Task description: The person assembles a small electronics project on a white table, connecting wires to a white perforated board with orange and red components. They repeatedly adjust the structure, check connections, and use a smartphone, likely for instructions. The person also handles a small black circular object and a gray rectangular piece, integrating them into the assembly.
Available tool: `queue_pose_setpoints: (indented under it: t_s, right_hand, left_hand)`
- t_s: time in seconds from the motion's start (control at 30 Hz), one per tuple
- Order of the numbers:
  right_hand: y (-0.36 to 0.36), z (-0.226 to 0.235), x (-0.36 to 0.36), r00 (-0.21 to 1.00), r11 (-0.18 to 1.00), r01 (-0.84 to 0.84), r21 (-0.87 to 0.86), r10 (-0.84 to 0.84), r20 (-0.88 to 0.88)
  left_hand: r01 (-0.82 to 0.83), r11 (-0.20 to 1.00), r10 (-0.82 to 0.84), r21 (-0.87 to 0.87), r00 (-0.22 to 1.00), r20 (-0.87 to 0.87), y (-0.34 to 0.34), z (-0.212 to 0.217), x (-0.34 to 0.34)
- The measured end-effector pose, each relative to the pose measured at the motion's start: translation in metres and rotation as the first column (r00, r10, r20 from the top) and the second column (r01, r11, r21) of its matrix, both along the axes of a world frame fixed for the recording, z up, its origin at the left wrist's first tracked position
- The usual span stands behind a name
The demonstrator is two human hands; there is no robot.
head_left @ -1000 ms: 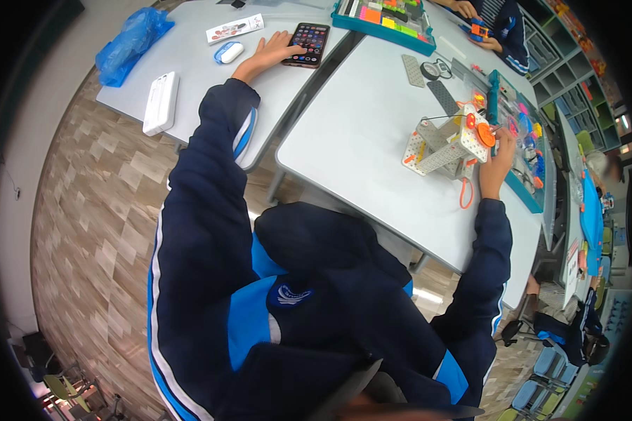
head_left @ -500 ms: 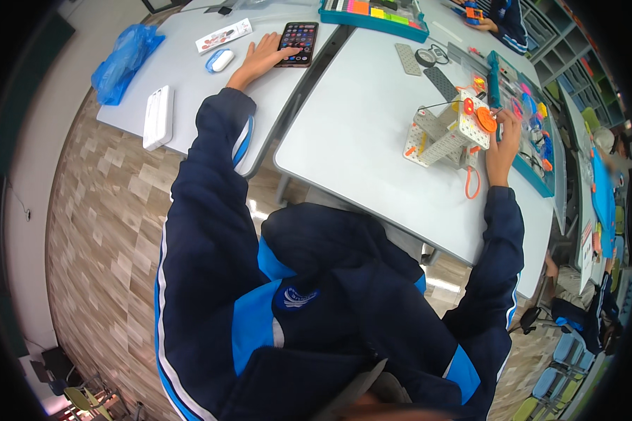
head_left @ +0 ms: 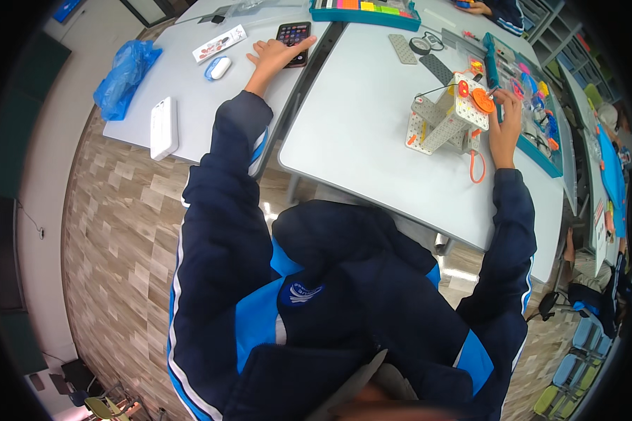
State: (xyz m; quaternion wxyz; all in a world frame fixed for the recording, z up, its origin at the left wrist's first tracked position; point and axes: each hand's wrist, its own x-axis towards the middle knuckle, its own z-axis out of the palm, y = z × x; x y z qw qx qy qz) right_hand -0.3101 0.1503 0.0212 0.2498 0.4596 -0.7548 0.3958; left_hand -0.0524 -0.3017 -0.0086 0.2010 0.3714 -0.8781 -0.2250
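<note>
My left hand hovers at a smartphone with a lit screen, its thumb and fingers spread apart. A pale grey plastic construction model stands on the right-hand table, built of perforated plates and beams. An orange wheel is fixed on its upper side, and a thin dark cord runs across its top. At the wheel's outer side my right hand has its fingers curled in a pinch on the model; the exact part between the fingertips is mostly hidden. An orange loop hangs from the model's lower right.
Near the phone lie an earbud case, a small white box, a white power bank and a blue plastic bag. Teal parts trays and loose plates border the model. Other people work beyond, at right.
My left hand has lifted off the table by the phone, its thumb now stretched over the screen. My right hand stays at the orange wheel. The whole view has shifted slightly.
</note>
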Motion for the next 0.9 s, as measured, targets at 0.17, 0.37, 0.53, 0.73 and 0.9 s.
queue_pose_setpoints:
  t_s: [0.17,0.37,0.53,0.73,0.9]
  right_hand:
    - [-0.001,0.003,0.001,0.998,1.0,0.021,0.006,-0.02,-0.064]
    - [0.001,0.001,-0.002,0.997,1.0,0.018,0.005,-0.018,-0.08]
    - [0.001,0.0,-0.001,1.0,1.0,0.015,-0.012,-0.015,-0.028]
    - [0.002,0.001,-0.004,0.997,1.0,0.021,0.005,-0.021,-0.072]
    - [0.002,-0.004,-0.008,1.0,1.0,-0.007,0.003,0.007,-0.003]
  left_hand:
    - [-0.161,0.969,0.183,-0.187,0.977,0.107,-0.007,-0.011,-0.028]
    - [-0.073,0.994,0.09,-0.086,0.971,0.221,-0.017,0.012,-0.01]
    - [0.027,0.999,-0.031,0.032,0.993,0.118,-0.022,0.026,0.012]
    - [-0.078,0.986,0.111,-0.146,0.966,0.234,-0.02,0.03,0.018]
    - [-0.059,0.998,0.057,0.003,0.982,0.178,-0.039,0.028,0.032]
